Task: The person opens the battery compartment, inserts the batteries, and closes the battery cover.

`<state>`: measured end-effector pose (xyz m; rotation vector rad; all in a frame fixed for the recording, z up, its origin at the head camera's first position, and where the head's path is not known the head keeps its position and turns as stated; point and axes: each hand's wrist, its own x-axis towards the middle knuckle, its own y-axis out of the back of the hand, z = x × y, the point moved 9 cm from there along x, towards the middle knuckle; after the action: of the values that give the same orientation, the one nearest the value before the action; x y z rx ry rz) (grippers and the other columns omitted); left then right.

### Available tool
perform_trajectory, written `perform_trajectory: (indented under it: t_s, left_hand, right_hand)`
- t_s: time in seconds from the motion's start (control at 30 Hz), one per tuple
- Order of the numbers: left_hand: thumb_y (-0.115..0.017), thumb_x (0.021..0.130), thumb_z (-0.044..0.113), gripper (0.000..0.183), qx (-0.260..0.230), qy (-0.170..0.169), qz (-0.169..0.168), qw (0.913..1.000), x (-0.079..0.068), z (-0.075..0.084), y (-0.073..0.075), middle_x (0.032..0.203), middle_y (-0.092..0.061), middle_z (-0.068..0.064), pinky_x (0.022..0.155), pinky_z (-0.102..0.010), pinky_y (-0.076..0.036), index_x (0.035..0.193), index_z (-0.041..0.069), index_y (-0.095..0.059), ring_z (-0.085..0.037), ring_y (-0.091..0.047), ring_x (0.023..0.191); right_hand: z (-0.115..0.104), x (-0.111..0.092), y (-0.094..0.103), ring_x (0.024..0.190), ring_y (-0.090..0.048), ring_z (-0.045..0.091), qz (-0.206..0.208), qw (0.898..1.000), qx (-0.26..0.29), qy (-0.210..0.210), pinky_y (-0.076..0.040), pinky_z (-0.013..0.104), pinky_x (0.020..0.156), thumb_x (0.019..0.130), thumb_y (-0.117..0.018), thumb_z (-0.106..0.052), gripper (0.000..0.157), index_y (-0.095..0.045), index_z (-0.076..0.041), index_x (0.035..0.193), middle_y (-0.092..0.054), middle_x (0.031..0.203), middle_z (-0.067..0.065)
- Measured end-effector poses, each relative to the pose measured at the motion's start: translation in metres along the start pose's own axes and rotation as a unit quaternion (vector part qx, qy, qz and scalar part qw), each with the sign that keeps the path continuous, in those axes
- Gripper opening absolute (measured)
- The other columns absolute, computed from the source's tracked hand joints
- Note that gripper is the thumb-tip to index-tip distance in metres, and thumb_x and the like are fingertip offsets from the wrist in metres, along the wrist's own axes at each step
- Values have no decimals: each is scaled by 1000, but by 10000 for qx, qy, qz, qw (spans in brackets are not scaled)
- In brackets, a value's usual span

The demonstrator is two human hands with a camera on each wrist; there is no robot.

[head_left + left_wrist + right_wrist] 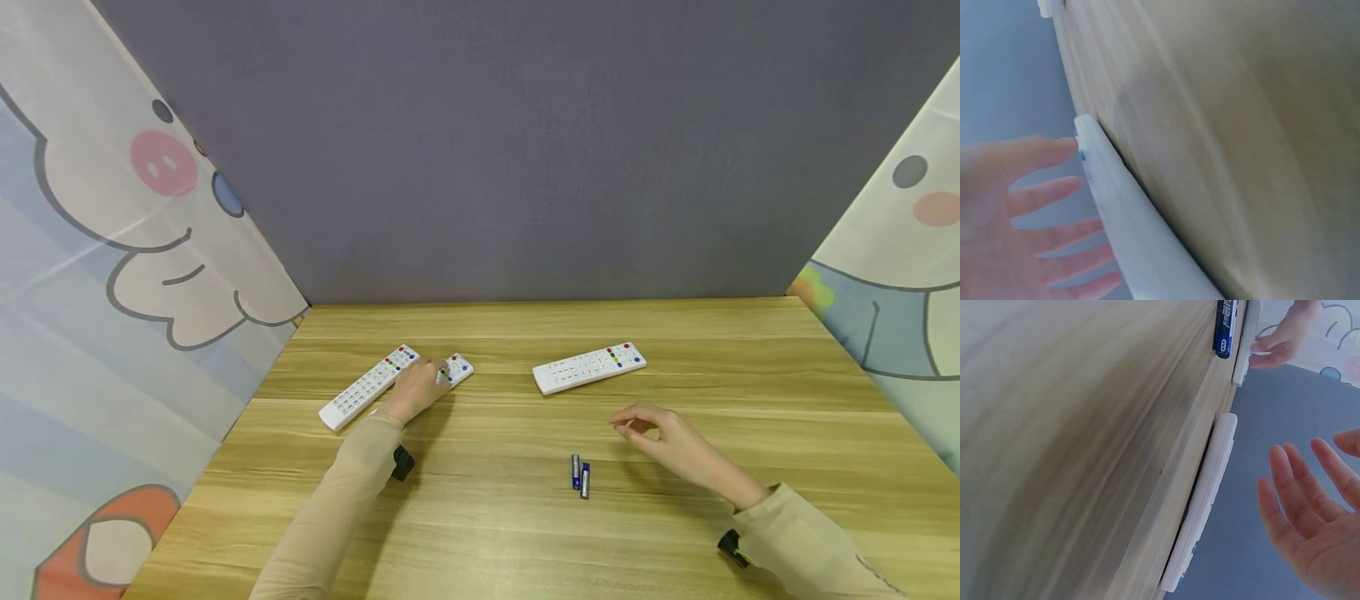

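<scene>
A grey partition (525, 150) backs a wood-grain table (465, 533); cartoon-printed cloth (75, 275) flanks it on the left, with a matching print (900, 283) on the right.

Leftmost on the table is the left remote control (365, 389), white, keypad up, set diagonally. Just beside it, the left hand (412, 390) extends over the middle remote control (458, 368) and covers most of it; only the end with the coloured keys is exposed. The left fingers are extended and spread, with the tips at the remote; no curled hold is visible, and whether they press on it cannot be told.

Further right, the right remote control (589, 367) lies keypad up near the far edge. Nearer the person are two batteries, the left one (575, 472) and the right one (585, 481), side by side with their blue ends opposed.

Rightmost, the right hand (663, 433) is raised off the table, relaxed, holding nothing.

Step in hand, as judged: positioning the left hand at the middle remote control. If it is to be lifted, the next move calls for thumb and fingers closing on opposite edges, without disturbing the left remote control.
</scene>
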<state>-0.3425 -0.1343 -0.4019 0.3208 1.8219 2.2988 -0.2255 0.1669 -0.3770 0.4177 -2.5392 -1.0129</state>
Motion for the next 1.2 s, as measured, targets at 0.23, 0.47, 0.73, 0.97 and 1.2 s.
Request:
perform_trajectory:
  t_s: [0.23,0.47,0.73,0.97,1.2]
  left_hand:
    - [-61,83,21,37,-56,-360,388,9986,5,27,15,109,-56,-22,80,-47,-49,112,0,-57,-35,-55,96]
    - [-58,85,21,40,-632,-438,79,9970,16,52,11,120,-48,-25,93,-47,-41,118,-2,-52,-37,-52,104]
    - [-55,87,24,38,-919,-870,144,9919,32,80,-5,120,-50,-21,91,-41,-45,118,1,-53,-33,-51,106]
    - [-56,86,21,38,-891,-866,-178,9921,35,112,-8,123,-48,-20,93,-41,-43,119,2,-52,-32,-51,107]
    - [-54,87,22,39,-793,-937,-327,9919,42,136,-15,128,-45,-16,97,-35,-40,122,5,-50,-27,-49,112]
  right_hand:
    - [1,0,-1,79,-54,4,-75,10000,15,-62,-52,25,67,88,-54,-17,21,-61,-5,103,-63,96,6]
    - [0,-1,0,78,-54,4,-60,10000,28,-35,-52,25,67,88,-54,-16,20,-61,-4,103,-63,96,7]
    - [0,-2,1,78,-55,4,-24,10000,-32,-13,-52,25,67,87,-55,-15,20,-61,-4,102,-64,95,6]
    - [2,-3,1,78,-54,3,-71,9999,42,-83,-51,24,66,88,-54,-16,19,-61,-5,102,-63,96,6]
    - [2,-3,2,78,-55,3,-84,9999,72,-82,-52,24,65,88,-54,-15,20,-61,-4,103,-64,95,7]
